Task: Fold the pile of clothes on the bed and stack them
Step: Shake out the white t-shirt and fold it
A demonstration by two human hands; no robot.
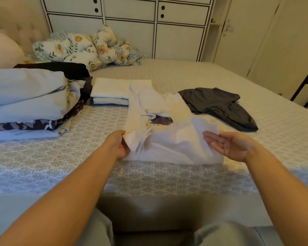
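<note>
- White shirt (pixel 160 125) is lying on the bed (pixel 220 75) right in front, half folded.
- Left hand (pixel 118 145) is pinching its near left edge; right hand (pixel 228 145) is hovering flat open, palm up, just touching the right edge.
- It's looking soft, light and floppy — probably easiest grabbed by the corners.
- Folded stack (pixel 109 92) is sitting just behind.

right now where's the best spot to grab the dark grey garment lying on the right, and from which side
Probably its near rounded end: the dark grey garment lies flat and alone on the bed, that end closest to the open right hand. Come from the right and pinch the edge with the fingers.
</note>
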